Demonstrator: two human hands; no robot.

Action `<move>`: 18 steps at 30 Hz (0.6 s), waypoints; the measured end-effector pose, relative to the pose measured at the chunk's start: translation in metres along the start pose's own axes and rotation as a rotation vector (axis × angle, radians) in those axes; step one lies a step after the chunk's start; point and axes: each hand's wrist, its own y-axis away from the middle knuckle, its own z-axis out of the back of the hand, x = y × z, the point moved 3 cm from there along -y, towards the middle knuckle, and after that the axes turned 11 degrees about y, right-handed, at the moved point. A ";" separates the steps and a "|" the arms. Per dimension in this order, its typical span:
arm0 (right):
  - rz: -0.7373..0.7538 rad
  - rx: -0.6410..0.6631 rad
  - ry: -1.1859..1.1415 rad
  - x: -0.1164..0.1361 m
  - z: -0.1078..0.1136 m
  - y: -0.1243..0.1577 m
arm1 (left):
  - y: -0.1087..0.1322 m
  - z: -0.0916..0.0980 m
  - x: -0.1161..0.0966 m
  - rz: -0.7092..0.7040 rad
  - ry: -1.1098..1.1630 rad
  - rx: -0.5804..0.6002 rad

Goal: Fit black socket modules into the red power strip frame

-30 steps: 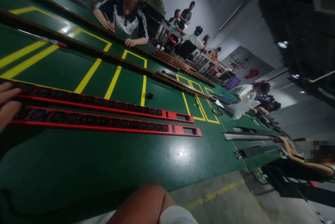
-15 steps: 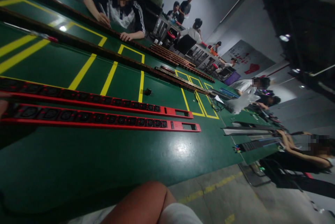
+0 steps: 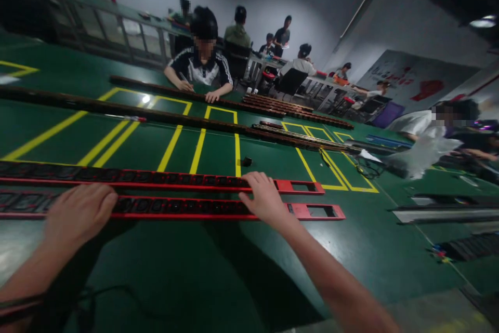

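Observation:
Two long red power strips with black sockets lie side by side on the green table. My left hand point(image 3: 83, 211) rests over the near power strip point(image 3: 171, 208), its fingers together and bent across the far edge. Further right, my right hand point(image 3: 265, 195) reaches over the near strip to the far power strip point(image 3: 187, 180). Its fingers curl over that strip's far edge and its thumb is on the near side. Both palms hide some sockets. At their right ends the strips have rectangular openings. Beyond the far strip sits a small black part point(image 3: 247, 161).
Yellow tape outlines point(image 3: 198, 148) mark the green table point(image 3: 175, 265). Long dark bars point(image 3: 156, 112) run across it, a pen point(image 3: 134, 119) beside one. A co-worker point(image 3: 202, 63) sits opposite. A clear plastic bag point(image 3: 423, 154) and grey profiles point(image 3: 448, 214) lie right; a cable point(image 3: 113, 291) lies near my left arm.
My view has swung left and up. Both hands now lie on the red strips; before, my left hand was barely in at the left edge and one bent arm showed at the bottom.

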 end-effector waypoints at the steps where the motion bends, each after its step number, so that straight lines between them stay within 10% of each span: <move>1: 0.001 0.082 0.046 -0.018 -0.009 -0.007 | 0.000 0.001 -0.004 -0.016 -0.027 0.015; 4: 0.054 0.219 0.143 -0.048 -0.031 -0.028 | -0.002 0.005 -0.013 -0.077 0.027 -0.014; 18: -0.041 0.112 0.265 -0.057 -0.064 -0.094 | 0.004 0.010 -0.023 -0.041 0.121 -0.073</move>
